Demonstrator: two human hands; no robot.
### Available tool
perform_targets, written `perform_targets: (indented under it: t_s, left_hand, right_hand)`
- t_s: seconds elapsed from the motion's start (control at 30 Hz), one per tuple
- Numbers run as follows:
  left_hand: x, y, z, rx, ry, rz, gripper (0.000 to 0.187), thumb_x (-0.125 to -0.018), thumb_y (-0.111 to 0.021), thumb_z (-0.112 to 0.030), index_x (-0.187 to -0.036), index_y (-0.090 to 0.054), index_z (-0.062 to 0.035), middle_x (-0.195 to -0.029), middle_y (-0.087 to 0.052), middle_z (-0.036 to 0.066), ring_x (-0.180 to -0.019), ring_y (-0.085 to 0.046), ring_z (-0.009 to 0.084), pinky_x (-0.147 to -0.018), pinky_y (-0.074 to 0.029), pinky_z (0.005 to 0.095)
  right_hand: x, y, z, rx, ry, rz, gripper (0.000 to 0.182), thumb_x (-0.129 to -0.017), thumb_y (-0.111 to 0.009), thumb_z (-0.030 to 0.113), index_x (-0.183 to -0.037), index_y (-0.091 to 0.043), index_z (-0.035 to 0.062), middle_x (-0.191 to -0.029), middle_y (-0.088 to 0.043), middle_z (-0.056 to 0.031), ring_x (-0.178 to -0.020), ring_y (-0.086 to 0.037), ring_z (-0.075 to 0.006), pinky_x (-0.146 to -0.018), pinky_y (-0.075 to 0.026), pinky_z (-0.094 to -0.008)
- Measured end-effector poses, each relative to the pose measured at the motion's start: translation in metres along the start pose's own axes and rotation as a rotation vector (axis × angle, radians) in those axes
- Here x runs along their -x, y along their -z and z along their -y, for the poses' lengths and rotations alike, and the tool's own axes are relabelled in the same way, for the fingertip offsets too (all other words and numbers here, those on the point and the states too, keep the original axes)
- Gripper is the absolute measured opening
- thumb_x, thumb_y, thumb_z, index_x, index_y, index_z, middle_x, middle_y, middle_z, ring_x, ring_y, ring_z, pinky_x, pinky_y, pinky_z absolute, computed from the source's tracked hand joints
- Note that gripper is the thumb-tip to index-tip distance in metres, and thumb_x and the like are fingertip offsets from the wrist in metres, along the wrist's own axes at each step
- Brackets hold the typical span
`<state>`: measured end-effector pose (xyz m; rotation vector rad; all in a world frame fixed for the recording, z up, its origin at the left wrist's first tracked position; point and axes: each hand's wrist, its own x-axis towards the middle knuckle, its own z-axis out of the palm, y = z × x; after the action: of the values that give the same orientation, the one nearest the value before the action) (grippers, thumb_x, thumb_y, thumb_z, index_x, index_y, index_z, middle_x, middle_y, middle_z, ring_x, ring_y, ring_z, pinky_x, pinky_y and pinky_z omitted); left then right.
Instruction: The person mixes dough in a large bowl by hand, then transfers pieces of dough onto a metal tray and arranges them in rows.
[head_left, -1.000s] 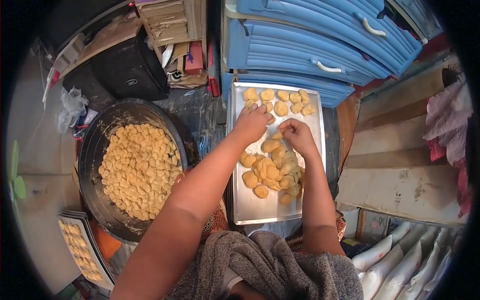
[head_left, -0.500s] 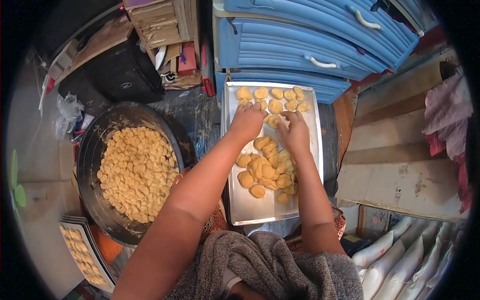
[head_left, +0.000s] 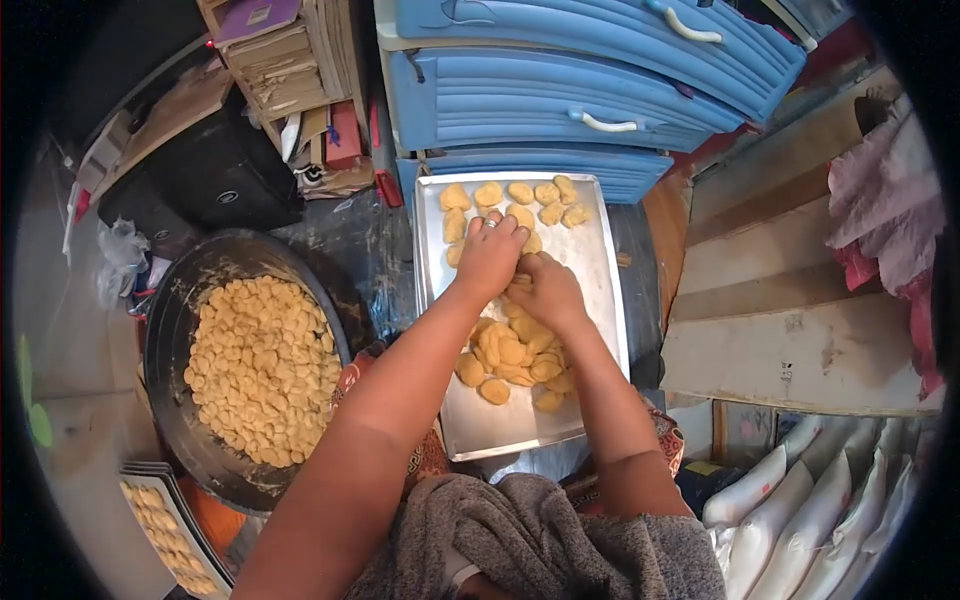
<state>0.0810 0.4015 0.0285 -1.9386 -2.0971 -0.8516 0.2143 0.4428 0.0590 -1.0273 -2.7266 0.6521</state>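
The tray [head_left: 590,300] is a rectangular metal sheet lying flat on the floor. Its long axis runs from 6 o'clock to 12 o'clock, with the far short edge against the blue drawers [head_left: 560,110].

The left hand [head_left: 490,255] rests palm down on the tray's upper half, fingers bent over dough pieces; whether it grips one cannot be determined. The right hand [head_left: 545,293] lies just beside it at 4 o'clock, fingers curled down onto the dough pile [head_left: 510,355]; its grip is hidden.

A row of flat dough pieces [head_left: 515,195] lies along the tray's far edge, each piece separate. The dough pile sits at mid-tray, its pieces overlapping.

At 9 o'clock from the tray stands a round dark pan [head_left: 170,330] filled with similar pieces. A second filled tray [head_left: 165,525] lies at 7 o'clock.
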Motion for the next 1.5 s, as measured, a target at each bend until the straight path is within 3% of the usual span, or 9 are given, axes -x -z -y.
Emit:
perform_targets:
  t_s: [0.27, 0.47, 0.8, 0.87, 1.13, 1.2, 1.33, 1.4, 1.5]
  left_hand:
    - [-0.013, 0.008, 0.007, 0.094, 0.129, 0.014, 0.019, -0.069, -0.063, -0.01, -0.088, -0.062, -0.0104, -0.09, -0.056, 0.006, -0.098, -0.051, 0.0263, -0.083, -0.035, 0.0392]
    - [-0.025, 0.04, 0.018, 0.272, 0.332, 0.189, 0.023, -0.069, -0.065, -0.013, -0.091, -0.061, -0.0088, -0.093, -0.06, 0.012, -0.09, -0.058, 0.032, -0.075, -0.045, 0.0415]
    - [-0.01, 0.078, 0.037, 0.06, 0.393, 0.59, 0.016, -0.073, -0.057, -0.008, -0.088, -0.057, -0.0051, -0.091, -0.061, 0.016, -0.088, -0.06, 0.0337, -0.074, -0.048, 0.0421]
    - [-0.007, 0.071, 0.038, 0.066, 0.406, 0.581, 0.022, -0.068, -0.064, -0.009, -0.089, -0.057, -0.0056, -0.092, -0.061, 0.015, -0.089, -0.06, 0.0336, -0.075, -0.048, 0.0416]
    - [-0.002, 0.059, 0.041, 0.088, 0.394, 0.474, 0.025, -0.069, -0.063, -0.003, -0.093, -0.059, -0.0057, -0.097, -0.06, 0.017, -0.092, -0.059, 0.0344, -0.078, -0.047, 0.0411]
    - [-0.002, 0.059, 0.04, 0.08, 0.387, 0.448, 0.023, -0.07, -0.062, -0.002, -0.093, -0.059, -0.0054, -0.1, -0.059, 0.017, -0.093, -0.059, 0.0353, -0.078, -0.047, 0.0415]
    - [-0.004, 0.061, 0.038, 0.073, 0.385, 0.444, 0.023, -0.07, -0.062, -0.003, -0.093, -0.06, -0.0056, -0.101, -0.058, 0.017, -0.094, -0.058, 0.0355, -0.079, -0.047, 0.042]
    - [-0.003, 0.063, 0.037, 0.073, 0.395, 0.441, 0.024, -0.07, -0.062, -0.002, -0.094, -0.06, -0.0059, -0.104, -0.057, 0.017, -0.094, -0.058, 0.0353, -0.079, -0.047, 0.0421]
    - [-0.003, 0.062, 0.038, 0.071, 0.4, 0.435, 0.024, -0.07, -0.063, -0.002, -0.093, -0.06, -0.0057, -0.104, -0.056, 0.017, -0.094, -0.058, 0.0353, -0.079, -0.047, 0.0423]
  right_hand:
    - [-0.011, 0.005, -0.044, -0.636, -0.3, -0.135, 0.017, -0.07, -0.069, 0.014, -0.082, -0.062, 0.0035, -0.069, -0.063, -0.0095, -0.059, -0.06, -0.0223, -0.054, -0.047, -0.0306]
    - [-0.01, 0.007, -0.007, -0.107, -0.172, -0.043, 0.036, -0.071, -0.069, 0.039, -0.088, -0.063, 0.0077, -0.083, -0.063, -0.0112, -0.077, -0.061, -0.0284, -0.068, -0.048, -0.0378]
    - [-0.026, 0.019, -0.044, -0.51, -0.26, -0.38, 0.015, -0.072, -0.069, 0.009, -0.085, -0.064, 0.0035, -0.079, -0.064, -0.0125, -0.072, -0.063, -0.0259, -0.065, -0.049, -0.0333]
    - [-0.031, 0.011, -0.052, -0.202, 0.069, -0.52, 0.013, -0.073, -0.067, 0.007, -0.085, -0.065, 0.0034, -0.084, -0.063, -0.0119, -0.081, -0.061, -0.0287, -0.071, -0.048, -0.0349]
    - [-0.013, 0.018, -0.031, -0.16, 0.075, -0.342, 0.017, -0.072, -0.068, 0.01, -0.088, -0.065, 0.0045, -0.091, -0.06, -0.0131, -0.089, -0.058, -0.0312, -0.078, -0.046, -0.037]
    - [0.001, 0.01, -0.024, -0.342, 0.015, -0.022, 0.019, -0.072, -0.069, 0.011, -0.089, -0.065, 0.004, -0.093, -0.06, -0.0144, -0.087, -0.058, -0.0298, -0.078, -0.046, -0.0352]
    - [0.008, 0.012, -0.042, -0.429, 0.052, 0.135, 0.019, -0.074, -0.069, 0.012, -0.089, -0.064, 0.0021, -0.094, -0.06, -0.0143, -0.084, -0.059, -0.0251, -0.076, -0.047, -0.0319]
    - [0.004, 0.019, -0.058, -0.583, -0.142, -0.189, 0.022, -0.077, -0.068, 0.01, -0.097, -0.063, 0.0013, -0.085, -0.059, -0.0064, -0.072, -0.054, -0.0132, -0.067, -0.045, -0.0248]
    - [-0.007, 0.025, -0.069, -0.541, -0.226, -0.482, 0.015, -0.077, -0.066, 0.01, -0.089, -0.065, 0.0016, -0.088, -0.06, -0.0115, -0.081, -0.059, -0.0187, -0.073, -0.047, -0.0289]
